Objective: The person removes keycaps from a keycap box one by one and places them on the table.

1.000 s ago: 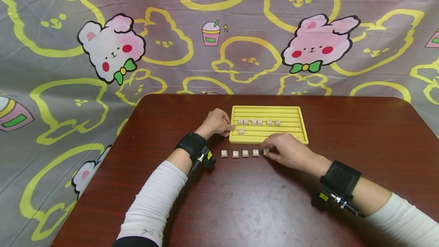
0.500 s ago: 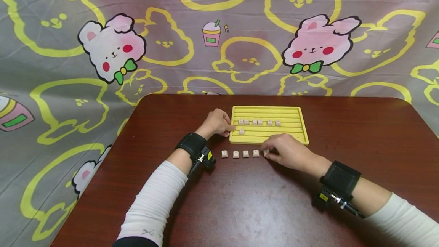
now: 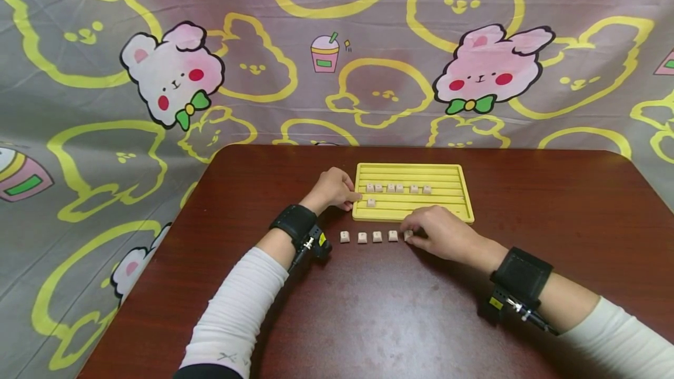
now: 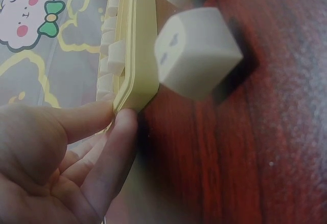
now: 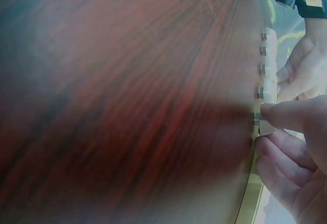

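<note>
My left hand pinches the left edge of a yellow ridged tray. In the left wrist view the thumb lies on the tray's rim and a finger presses its outer side. My right hand pinches a beige keycap, the rightmost in a row on the table in front of the tray. Thumb and fingers close on this keycap from both sides in the right wrist view. Several keycaps stand in the tray: a row along one ridge and a single keycap nearer me.
Left of the pinched keycap, several more keycaps stand spaced out on the dark red-brown table. One keycap looms close in the left wrist view. A printed curtain hangs behind the table's back edge.
</note>
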`<move>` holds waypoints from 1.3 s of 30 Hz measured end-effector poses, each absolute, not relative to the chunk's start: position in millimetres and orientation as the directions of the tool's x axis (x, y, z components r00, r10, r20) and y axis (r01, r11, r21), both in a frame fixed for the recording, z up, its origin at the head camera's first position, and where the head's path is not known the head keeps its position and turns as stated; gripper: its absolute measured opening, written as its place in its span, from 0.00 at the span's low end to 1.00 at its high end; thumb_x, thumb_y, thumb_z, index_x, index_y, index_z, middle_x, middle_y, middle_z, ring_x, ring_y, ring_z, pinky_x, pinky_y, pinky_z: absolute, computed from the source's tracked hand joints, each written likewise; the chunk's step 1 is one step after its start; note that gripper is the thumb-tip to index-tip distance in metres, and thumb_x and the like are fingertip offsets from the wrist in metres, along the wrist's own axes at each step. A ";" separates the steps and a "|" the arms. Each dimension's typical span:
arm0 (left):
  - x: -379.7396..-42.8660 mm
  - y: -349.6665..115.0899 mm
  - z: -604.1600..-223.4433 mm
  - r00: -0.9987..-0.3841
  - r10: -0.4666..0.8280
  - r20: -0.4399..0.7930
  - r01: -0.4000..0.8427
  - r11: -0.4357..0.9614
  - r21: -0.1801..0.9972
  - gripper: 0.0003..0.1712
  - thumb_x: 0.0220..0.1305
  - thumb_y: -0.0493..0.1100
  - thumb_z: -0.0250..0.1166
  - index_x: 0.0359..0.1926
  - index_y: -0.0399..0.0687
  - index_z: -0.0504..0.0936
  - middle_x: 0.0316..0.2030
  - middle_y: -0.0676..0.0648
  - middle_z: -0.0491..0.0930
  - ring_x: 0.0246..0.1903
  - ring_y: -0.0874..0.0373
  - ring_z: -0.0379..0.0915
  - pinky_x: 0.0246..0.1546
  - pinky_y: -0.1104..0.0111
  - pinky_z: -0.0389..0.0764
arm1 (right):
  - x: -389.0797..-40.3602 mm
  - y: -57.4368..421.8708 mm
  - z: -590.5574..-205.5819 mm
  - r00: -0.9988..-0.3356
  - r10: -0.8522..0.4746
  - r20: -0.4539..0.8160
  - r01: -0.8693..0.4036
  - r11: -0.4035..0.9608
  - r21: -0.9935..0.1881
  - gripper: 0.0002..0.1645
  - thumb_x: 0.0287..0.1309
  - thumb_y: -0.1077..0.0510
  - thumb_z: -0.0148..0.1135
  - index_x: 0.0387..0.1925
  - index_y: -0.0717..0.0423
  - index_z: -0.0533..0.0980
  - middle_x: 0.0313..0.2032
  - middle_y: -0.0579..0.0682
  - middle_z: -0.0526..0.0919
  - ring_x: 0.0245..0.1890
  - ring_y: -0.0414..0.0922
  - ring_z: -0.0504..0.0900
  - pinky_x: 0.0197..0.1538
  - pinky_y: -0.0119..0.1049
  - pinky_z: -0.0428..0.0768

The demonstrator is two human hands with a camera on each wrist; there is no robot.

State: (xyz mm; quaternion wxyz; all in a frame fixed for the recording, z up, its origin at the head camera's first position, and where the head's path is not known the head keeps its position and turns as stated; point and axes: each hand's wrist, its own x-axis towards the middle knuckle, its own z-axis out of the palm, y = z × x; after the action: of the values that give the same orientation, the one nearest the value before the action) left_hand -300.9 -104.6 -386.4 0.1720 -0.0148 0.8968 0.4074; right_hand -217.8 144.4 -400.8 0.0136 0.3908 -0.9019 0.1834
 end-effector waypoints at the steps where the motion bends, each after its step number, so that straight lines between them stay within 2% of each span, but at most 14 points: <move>1: -300.9 -104.8 -386.5 -0.941 0.114 -0.320 -0.166 0.667 0.727 0.10 0.59 0.36 0.72 0.38 0.33 0.82 0.29 0.40 0.82 0.16 0.61 0.79 0.23 0.70 0.87 | -217.8 144.2 -400.8 -0.695 -0.699 0.167 -0.709 0.628 -0.321 0.09 0.56 0.60 0.72 0.40 0.49 0.84 0.37 0.43 0.87 0.37 0.38 0.84 0.40 0.34 0.85; 22: -300.0 -107.0 -386.9 -0.941 0.128 -0.314 -0.157 0.658 0.737 0.11 0.59 0.37 0.72 0.36 0.33 0.82 0.21 0.45 0.80 0.16 0.62 0.79 0.26 0.68 0.88 | -219.5 144.3 -401.2 -0.704 -0.693 0.154 -0.698 0.635 -0.332 0.10 0.55 0.59 0.72 0.41 0.49 0.84 0.36 0.42 0.87 0.37 0.38 0.84 0.40 0.35 0.85; 39: -300.1 -105.4 -385.9 -0.942 0.118 -0.314 -0.164 0.654 0.738 0.11 0.58 0.36 0.73 0.36 0.32 0.81 0.19 0.46 0.79 0.14 0.63 0.77 0.22 0.71 0.86 | -222.7 148.5 -390.4 -0.719 -0.683 0.127 -0.676 0.646 -0.354 0.08 0.57 0.55 0.72 0.40 0.45 0.84 0.37 0.39 0.86 0.37 0.36 0.84 0.42 0.34 0.85</move>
State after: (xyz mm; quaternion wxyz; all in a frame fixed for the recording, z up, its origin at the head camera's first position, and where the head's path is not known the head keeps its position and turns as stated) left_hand -300.1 -105.4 -385.9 0.1697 -0.0127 0.8934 0.4157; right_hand -222.7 148.5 -390.4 -0.0091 0.3746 -0.9072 0.1912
